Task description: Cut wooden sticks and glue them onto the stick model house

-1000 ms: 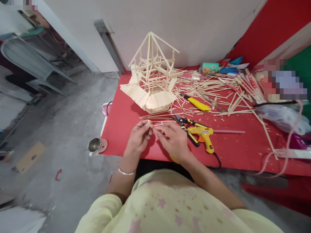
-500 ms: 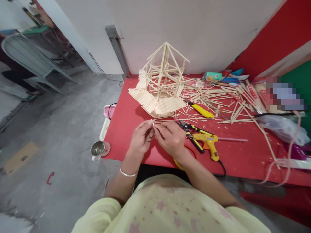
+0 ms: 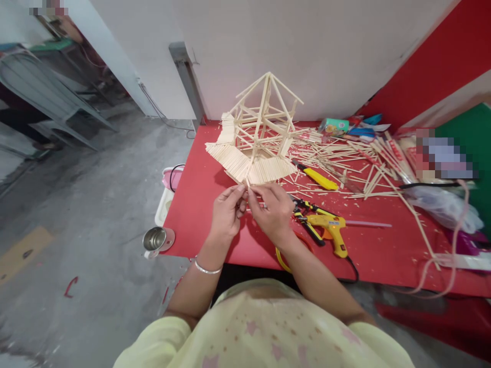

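Near the front edge of the red table (image 3: 199,204), your left hand (image 3: 226,214) and your right hand (image 3: 270,212) meet fingertip to fingertip. Both hands have thumb and forefinger closed in a pinch on a short wooden stick (image 3: 246,187); the other fingers are curled loosely. Most of the stick is hidden by the fingertips, so its full length cannot be told. The stick sits just in front of the stick house model (image 3: 261,138), close to the lower edge of its slatted roof panels, but contact with the model cannot be confirmed. A silver bangle (image 3: 207,268) circles your left wrist. Just to the right of your right hand lie the yellow-handled cutters (image 3: 305,213) and the yellow glue gun (image 3: 330,227), which touch each other. A yellow utility knife (image 3: 316,177) lies farther back, at the edge of the scattered loose sticks (image 3: 345,156). A steel cup (image 3: 152,239) stands beside the table's left corner.
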The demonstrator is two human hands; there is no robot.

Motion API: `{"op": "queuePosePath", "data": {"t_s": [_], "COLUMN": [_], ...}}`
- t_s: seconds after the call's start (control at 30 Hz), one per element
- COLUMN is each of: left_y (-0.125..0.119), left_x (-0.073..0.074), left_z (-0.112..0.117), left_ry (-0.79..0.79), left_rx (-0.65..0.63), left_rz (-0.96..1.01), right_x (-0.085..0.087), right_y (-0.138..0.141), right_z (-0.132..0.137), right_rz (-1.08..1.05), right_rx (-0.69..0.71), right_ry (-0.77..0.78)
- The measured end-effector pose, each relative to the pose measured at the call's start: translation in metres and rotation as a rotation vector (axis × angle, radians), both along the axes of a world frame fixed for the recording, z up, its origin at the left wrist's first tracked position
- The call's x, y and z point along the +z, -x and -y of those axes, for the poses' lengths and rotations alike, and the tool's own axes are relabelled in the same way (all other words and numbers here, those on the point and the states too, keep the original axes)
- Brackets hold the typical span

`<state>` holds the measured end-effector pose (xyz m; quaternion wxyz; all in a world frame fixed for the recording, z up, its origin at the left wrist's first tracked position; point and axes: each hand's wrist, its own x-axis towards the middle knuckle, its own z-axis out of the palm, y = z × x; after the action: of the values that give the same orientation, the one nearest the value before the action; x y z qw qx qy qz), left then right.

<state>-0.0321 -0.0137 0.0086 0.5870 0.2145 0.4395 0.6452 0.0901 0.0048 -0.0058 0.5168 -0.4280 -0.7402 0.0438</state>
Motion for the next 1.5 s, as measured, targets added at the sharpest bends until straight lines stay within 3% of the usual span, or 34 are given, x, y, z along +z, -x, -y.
{"op": "queuePosePath", "data": {"t_s": [0.57,0.8,1.0,1.17,1.3,1.5], "left_y": [-0.003,-0.002,-0.014,-0.019,-0.02,-0.019], "left_x": [0.003,0.006,-0.011,-0.022,-0.015,0.0], "left_z": [-0.006,0.006,0.021,0.024,0.023,0.026], "left_ry": [0.024,0.049,0.102,0.074,0.071,0.114], "left_rx": [0.015,-0.031,-0.138,-0.12,-0.111,-0.129], "left_rz": [-0.023,-0.011,0.071,0.008,-0.018,0.061], "right_x": [0.0,-0.002,-0.012,-0.022,-0.012,0.006], "right_y": [-0.001,-0.007,-0.034,-0.074,-0.082,-0.05], "right_z": [-0.005,0.008,0.034,0.055,0.055,0.04], "right_rz": [-0.013,0.022,0.105,0.054,0.024,0.134], "right_rx": [0.003,0.083,0.083,-0.008,-0.005,0.089], "right_ry": [0.034,0.016,0.079,0.168,0.133,0.022]}}
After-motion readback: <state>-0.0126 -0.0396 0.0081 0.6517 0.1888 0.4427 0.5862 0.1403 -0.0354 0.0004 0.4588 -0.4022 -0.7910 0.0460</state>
